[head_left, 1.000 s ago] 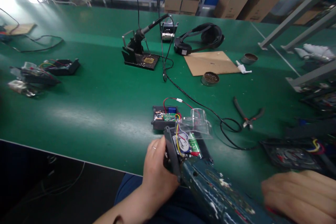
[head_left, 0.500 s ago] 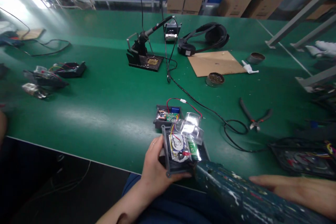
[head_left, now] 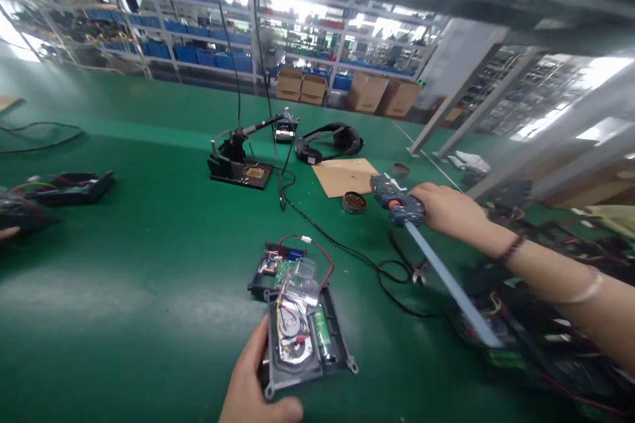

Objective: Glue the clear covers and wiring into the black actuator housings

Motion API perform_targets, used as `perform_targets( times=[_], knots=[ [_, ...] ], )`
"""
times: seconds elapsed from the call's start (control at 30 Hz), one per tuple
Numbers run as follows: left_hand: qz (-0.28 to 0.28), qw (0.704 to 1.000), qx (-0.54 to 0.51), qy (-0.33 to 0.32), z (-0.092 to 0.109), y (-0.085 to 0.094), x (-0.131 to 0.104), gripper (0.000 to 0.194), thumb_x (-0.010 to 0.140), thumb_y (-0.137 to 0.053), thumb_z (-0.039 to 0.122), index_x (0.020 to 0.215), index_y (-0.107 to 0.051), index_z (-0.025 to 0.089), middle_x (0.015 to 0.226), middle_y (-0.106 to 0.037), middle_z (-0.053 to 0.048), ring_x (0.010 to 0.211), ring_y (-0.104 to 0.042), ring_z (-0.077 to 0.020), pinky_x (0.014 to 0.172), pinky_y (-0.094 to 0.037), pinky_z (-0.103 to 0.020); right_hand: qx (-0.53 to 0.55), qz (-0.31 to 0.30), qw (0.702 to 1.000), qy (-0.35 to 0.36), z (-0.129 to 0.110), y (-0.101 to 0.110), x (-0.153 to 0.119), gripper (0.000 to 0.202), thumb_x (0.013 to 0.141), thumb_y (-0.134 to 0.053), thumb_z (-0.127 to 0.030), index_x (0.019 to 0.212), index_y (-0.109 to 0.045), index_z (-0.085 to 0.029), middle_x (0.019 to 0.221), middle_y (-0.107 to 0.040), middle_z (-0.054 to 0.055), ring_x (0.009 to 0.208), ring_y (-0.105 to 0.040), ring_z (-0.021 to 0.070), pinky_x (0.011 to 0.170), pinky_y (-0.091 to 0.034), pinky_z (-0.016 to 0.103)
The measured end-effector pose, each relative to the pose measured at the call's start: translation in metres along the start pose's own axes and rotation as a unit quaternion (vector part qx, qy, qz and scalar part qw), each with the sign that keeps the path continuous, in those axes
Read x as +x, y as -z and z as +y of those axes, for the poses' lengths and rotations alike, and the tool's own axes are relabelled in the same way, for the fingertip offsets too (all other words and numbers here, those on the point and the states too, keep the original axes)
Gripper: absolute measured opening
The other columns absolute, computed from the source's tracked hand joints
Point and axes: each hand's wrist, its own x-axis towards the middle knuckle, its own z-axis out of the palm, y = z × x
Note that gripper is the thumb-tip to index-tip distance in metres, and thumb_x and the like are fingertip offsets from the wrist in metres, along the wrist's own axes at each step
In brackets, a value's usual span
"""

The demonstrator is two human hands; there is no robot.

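My left hand grips the lower left edge of an open dark device housing, which holds a green cylinder and a round white part with wires. Clear plastic pieces lie over its top end. Behind it sits a second dark housing with a green circuit board. Out to the right, my right hand is closed around a dark, paint-specked tool with an orange spot, raised over the bench. A pale blue-grey strip extends from it towards the lower right.
A soldering iron stand, black headset, cardboard sheet and round tin stand farther back. Pliers and a looped black cable lie right of the housings. More opened devices are at the left, with another person's fingers.
My right hand has moved up and away with the dark tool, off the housing. The view has tilted upward, showing more shelves. My left hand still holds the housing.
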Motion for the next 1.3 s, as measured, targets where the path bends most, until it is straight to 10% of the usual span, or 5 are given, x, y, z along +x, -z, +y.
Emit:
perform_targets(
  times=[0.27,0.5,0.6,0.73,1.3],
  knots=[
    [-0.046,0.999,-0.008,-0.012,0.007,0.001,0.001,0.113,0.051,-0.068,0.083,0.134,-0.047,0.010,0.130,-0.059,-0.019,0.120,-0.055,-0.0385,0.103,-0.046,-0.044,-0.004,0.014,1.000,-0.010,-0.021,-0.017,0.043,0.018,0.091,-0.061,-0.007,0.110,-0.060,-0.009,0.107,-0.061,0.011,0.099,-0.059,0.0269,0.087,-0.049,0.043],
    [-0.065,0.997,0.018,-0.028,0.009,0.004,0.000,0.110,0.056,-0.068,0.080,0.136,-0.044,0.009,0.130,-0.058,-0.019,0.119,-0.056,-0.0371,0.101,-0.046,-0.043,0.183,0.027,0.973,0.139,-0.086,0.049,-0.011,0.029,0.099,-0.038,-0.019,0.117,-0.062,-0.017,0.117,-0.062,0.008,0.108,-0.057,0.0225,0.094,-0.044,0.032],
    [-0.057,0.997,0.042,-0.042,0.009,0.002,-0.001,0.104,0.058,-0.069,0.078,0.133,-0.046,0.009,0.130,-0.057,-0.019,0.118,-0.056,-0.0368,0.103,-0.045,-0.045,0.401,-0.038,0.870,0.285,-0.134,0.071,-0.046,0.038,0.100,-0.035,-0.038,0.105,-0.066,-0.017,0.102,-0.066,0.006,0.093,-0.061,0.0221,0.081,-0.049,0.031],
    [-0.045,0.995,0.051,-0.066,0.004,0.001,-0.003,0.097,0.062,-0.071,0.073,0.132,-0.047,0.010,0.128,-0.058,-0.019,0.118,-0.056,-0.0359,0.103,-0.043,-0.047,0.525,-0.146,0.790,0.282,-0.170,0.081,-0.073,0.034,0.092,-0.046,-0.043,0.092,-0.065,-0.015,0.082,-0.064,0.006,0.071,-0.059,0.0210,0.062,-0.047,0.029],
    [-0.041,0.980,0.126,-0.151,0.003,-0.002,-0.003,0.094,0.060,-0.064,0.080,0.124,-0.055,0.013,0.116,-0.063,-0.015,0.106,-0.060,-0.0306,0.096,-0.047,-0.042,0.387,0.109,0.820,0.407,-0.178,0.049,-0.135,0.027,0.108,-0.029,-0.030,0.110,-0.051,-0.015,0.095,-0.059,0.009,0.083,-0.059,0.0196,0.070,-0.053,0.027]
  ],
)
